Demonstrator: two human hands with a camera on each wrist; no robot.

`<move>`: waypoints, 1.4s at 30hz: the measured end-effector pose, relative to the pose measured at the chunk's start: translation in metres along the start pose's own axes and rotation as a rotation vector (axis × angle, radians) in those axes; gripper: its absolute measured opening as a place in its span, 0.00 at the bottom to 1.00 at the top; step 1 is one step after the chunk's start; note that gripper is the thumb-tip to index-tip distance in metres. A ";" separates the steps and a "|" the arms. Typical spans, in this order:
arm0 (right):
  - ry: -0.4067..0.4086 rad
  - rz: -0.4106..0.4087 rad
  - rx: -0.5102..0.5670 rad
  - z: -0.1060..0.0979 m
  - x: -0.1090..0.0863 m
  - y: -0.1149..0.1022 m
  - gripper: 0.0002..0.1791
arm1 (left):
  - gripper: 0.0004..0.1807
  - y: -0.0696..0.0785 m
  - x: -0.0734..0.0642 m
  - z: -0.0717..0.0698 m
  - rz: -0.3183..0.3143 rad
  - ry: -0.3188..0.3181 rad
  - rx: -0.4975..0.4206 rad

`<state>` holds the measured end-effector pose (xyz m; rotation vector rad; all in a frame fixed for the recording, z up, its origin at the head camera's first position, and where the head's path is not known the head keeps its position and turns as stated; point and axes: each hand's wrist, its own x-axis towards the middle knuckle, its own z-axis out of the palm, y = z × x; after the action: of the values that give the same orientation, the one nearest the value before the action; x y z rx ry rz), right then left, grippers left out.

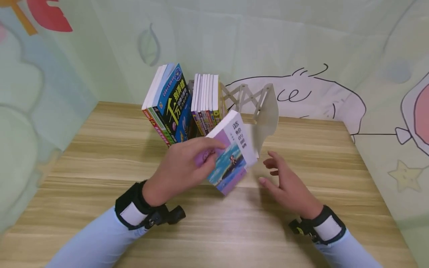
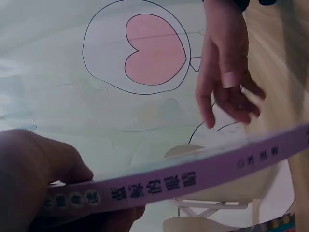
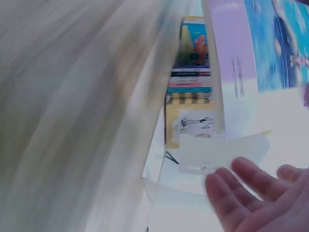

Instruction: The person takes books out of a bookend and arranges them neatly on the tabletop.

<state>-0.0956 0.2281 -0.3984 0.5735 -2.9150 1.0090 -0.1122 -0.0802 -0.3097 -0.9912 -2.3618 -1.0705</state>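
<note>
While our left hand (image 1: 179, 165) pinches the purple book (image 1: 232, 160) at five o'clock from the thin books (image 1: 206, 93), our right hand (image 1: 289, 186) with fingers loosely spread, we judge it light, slick and bendy, best held by the spine (image 2: 212, 171).

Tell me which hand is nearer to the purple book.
Left. The left hand grips the purple book between thumb and fingers; the right hand is apart from it, off to the book's right and holding nothing.
</note>
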 end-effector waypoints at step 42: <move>0.367 0.164 0.245 -0.075 -0.044 0.039 0.18 | 0.20 -0.025 -0.025 0.027 -0.051 -0.533 -0.098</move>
<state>-0.0762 0.3167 -0.3675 0.1291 -2.5645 1.3387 -0.1148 -0.0825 -0.3540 -1.4021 -2.7798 -1.0463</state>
